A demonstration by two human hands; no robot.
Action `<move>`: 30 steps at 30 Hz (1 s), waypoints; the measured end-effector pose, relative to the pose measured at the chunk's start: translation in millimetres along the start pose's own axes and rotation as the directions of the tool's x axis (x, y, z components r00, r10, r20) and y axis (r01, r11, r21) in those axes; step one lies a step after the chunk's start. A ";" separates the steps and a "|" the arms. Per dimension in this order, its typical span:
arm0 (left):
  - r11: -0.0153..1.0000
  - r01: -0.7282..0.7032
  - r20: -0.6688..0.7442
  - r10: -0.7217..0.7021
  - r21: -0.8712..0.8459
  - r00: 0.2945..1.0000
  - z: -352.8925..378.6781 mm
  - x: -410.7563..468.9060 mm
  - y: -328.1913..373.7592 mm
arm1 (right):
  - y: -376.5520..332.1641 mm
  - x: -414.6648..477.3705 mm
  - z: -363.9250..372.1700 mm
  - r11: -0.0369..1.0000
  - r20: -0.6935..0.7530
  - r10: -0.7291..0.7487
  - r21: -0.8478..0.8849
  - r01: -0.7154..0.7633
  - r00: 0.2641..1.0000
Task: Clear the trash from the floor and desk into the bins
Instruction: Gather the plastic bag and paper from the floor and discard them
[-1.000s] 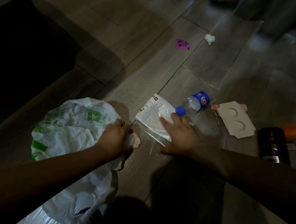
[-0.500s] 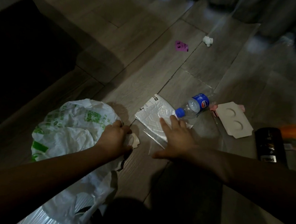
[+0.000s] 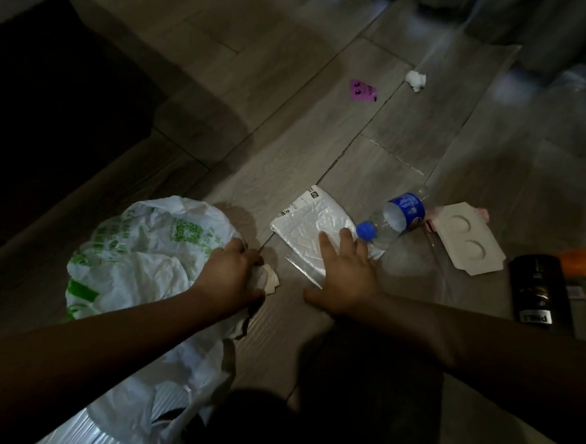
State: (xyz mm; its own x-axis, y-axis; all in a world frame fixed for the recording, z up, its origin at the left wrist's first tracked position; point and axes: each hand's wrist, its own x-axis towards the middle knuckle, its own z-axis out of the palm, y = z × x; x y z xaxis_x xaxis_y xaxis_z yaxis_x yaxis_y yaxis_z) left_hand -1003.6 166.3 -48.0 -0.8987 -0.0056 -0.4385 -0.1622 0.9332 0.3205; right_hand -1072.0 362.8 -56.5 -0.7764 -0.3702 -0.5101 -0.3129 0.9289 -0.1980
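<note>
Head view, landmark: the plastic bottle (image 3: 400,213) lies on its side on the wood floor (image 3: 256,123), with its blue cap (image 3: 365,231) toward you.
Your left hand (image 3: 230,276): it is well to the left of the bottle. The fingers are curled and grip the rim of the plastic bag (image 3: 139,246), probably to hold its mouth ready for the trash.
Crumpled paper (image 3: 269,279): it shows just under that hand. I cannot tell whether you hold it or it only lies there.
Your right hand (image 3: 346,273): it is just left of the bottle cap. The fingers are straight and spread, flat on the white packet (image 3: 307,222), holding nothing.
White packet: it lies flat on the floor and touches the bottle on the cap side.
Clear film (image 3: 301,264): it is beside the packet on the side nearer to you, partly under your palm.
Card insert (image 3: 468,244): it is just right of the bottle and has two round hollows.
Black can (image 3: 537,291): it is farther right of the bottle, with something orange (image 3: 584,260) behind it.
Far trash: a purple wrapper (image 3: 363,91) and a white tissue ball (image 3: 415,80) lie well beyond the bottle.
Step, I think: you press the packet to slide or lift it toward the bag.
Risk: the flat packet and the thin film give little edge to pinch, and the bottle may roll if you push it.
</note>
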 end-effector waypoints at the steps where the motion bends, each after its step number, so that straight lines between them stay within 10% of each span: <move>1: 1.000 -0.001 -0.001 0.001 -0.002 1.000 -0.1 0.0 -0.1 | 0.4 0.2 -0.7 1.000 0.004 0.000 0.000 0.000 1.000; 19: 1.000 -0.006 -0.013 0.006 0.002 1.000 2.4 1.7 -3.0 | 6.8 2.5 -5.4 0.997 -0.106 -0.042 0.066 0.049 0.993; 30: 0.993 -0.023 -0.010 0.022 -0.112 1.000 0.6 1.4 -7.7 | 26.1 -1.1 -48.7 0.857 -0.167 -0.081 0.491 0.155 0.983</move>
State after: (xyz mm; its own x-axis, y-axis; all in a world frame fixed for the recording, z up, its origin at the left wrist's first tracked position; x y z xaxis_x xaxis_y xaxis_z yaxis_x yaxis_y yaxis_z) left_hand -1003.3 159.3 -51.6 -0.9059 0.0113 -0.4233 -0.1863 0.8870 0.4224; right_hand -1105.9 387.2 -20.3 -0.8290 -0.4402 -0.3450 -0.1192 0.7418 -0.6599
